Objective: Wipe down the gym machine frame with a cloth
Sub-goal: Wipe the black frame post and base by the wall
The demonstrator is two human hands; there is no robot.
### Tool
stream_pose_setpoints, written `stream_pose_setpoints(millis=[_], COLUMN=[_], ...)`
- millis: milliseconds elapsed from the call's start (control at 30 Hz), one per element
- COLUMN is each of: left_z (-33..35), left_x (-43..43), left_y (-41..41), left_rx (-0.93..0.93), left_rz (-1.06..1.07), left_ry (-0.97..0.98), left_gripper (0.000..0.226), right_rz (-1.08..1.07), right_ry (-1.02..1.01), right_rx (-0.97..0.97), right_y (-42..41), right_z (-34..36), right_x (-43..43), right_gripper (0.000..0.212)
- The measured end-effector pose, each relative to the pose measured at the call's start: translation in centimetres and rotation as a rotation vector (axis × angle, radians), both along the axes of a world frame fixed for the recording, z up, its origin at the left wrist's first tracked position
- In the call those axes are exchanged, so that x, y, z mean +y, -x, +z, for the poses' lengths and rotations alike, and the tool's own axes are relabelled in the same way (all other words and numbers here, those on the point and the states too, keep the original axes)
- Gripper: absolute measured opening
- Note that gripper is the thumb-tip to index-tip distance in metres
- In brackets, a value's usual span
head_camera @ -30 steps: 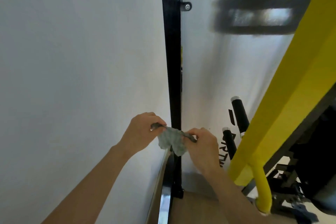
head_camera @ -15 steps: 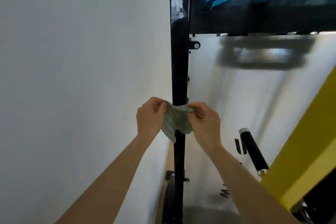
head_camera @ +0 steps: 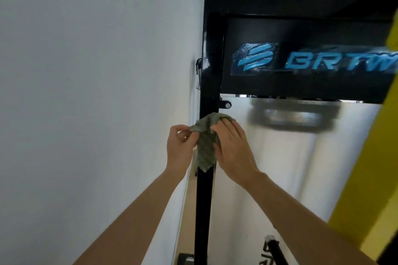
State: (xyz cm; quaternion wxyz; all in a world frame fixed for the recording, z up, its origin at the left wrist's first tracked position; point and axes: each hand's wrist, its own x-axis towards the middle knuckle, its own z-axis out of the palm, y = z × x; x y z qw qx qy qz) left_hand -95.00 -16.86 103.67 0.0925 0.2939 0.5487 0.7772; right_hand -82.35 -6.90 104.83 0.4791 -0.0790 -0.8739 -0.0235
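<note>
Left hand (head_camera: pixel 181 148) pinches a corner of the cloth (head_camera: pixel 205 146) — right hand (head_camera: pixel 233 150), pinching before, now presses it flat on the black upright (head_camera: pixel 203 211) | both have climbed to just under the logo panel (head_camera: pixel 301 58) | I read a wiping stroke starting.

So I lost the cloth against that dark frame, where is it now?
In the head view the grey-green cloth lies against the black upright post at centre, pinched by the left hand, the right hand on it.
</note>
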Motion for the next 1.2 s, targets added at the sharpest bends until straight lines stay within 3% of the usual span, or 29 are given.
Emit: stream_pose_setpoints(millis=[133,233,400,600,833,1200], left_z=[2.8,4.6,7.3,12.3,17.5,27.8], left_x=[0.5,0.5,0.4,0.5,0.8,0.8], left_y=[0.0,0.0,0.6,1.9,2.4,2.6], left_rx=[0.125,0.231,0.270,0.544,0.723,0.939], left_rz=[0.004,-0.021,-0.060,0.003,0.012,0.072], left_ry=[-0.030,-0.069,-0.083,0.023,0.037,0.009], left_gripper=[0.015,0.017,0.025,0.045,0.063,0.060], right_rz=[-0.039,-0.123,-0.342,-0.403,-0.364,-0.529], right_ry=[-0.228,-0.276,-0.363,-0.329,-0.339,-0.407], right_rx=[-0.048,-0.084,-0.111,-0.065,-0.059,0.005], right_y=[0.0,-0.1,0.3,0.5,1.0,1.6], right_z=[3.0,4.4,7.8,13.9,19.6,30.6], right_x=[0.7,0.6,-0.2,0.7,1.1,2.1], right_gripper=[0.037,0.057,0.064,0.071,0.067,0.074])
